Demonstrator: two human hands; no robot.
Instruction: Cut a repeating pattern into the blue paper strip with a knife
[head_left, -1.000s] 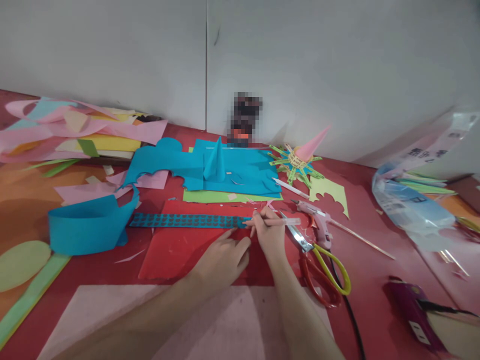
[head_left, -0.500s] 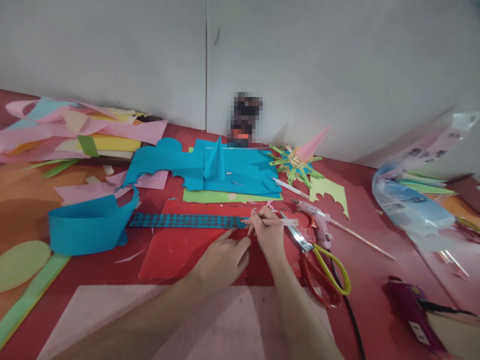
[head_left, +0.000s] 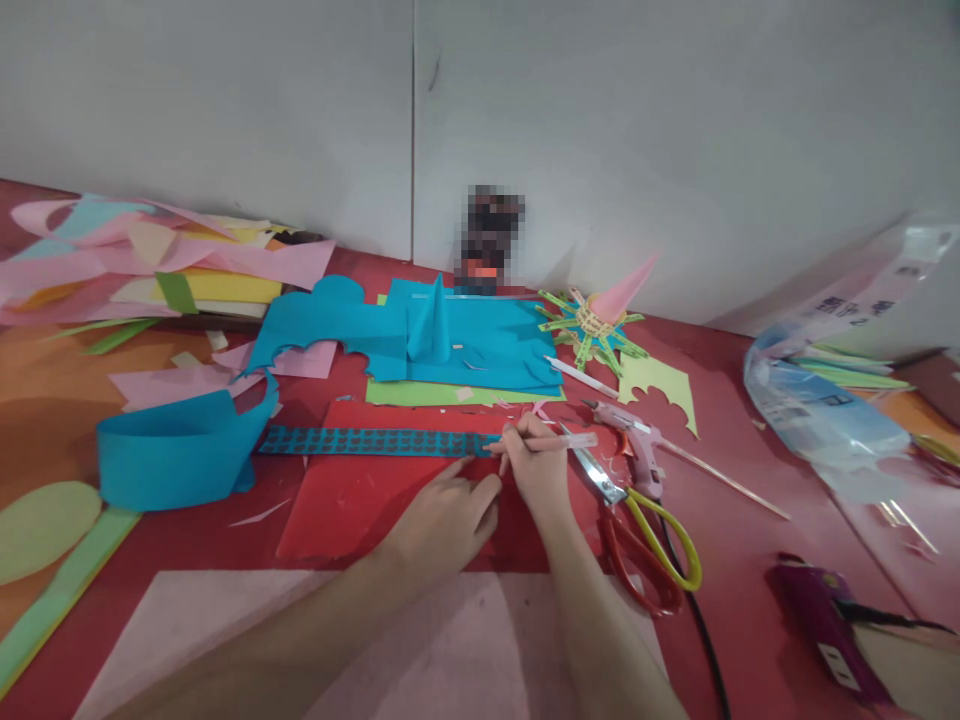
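Note:
A blue paper strip (head_left: 375, 442) with rows of dark curved marks lies across a red board (head_left: 352, 500). My right hand (head_left: 536, 470) is closed around a pink pen (head_left: 574, 441), its tip at the strip's right end. From below, my left hand (head_left: 450, 510) rests on the board, index finger stretched out to the strip's lower edge and the other fingers partly bent; it holds nothing. A blue paper band (head_left: 169, 450) stands curled at the strip's left end. Scissors (head_left: 615, 490) with red and yellow handles lie beside my right hand.
Behind the strip are blue paper sheets (head_left: 495, 340) and a blue paper cone (head_left: 431, 325). A pink glue gun (head_left: 641, 450) lies at the right, its black cable running forward. Paper scraps (head_left: 172, 250) pile up at the left. A plastic bag (head_left: 825, 400) sits far right.
The pen tip and my right hand have shifted very slightly along the strip's right end. My left hand stays in place.

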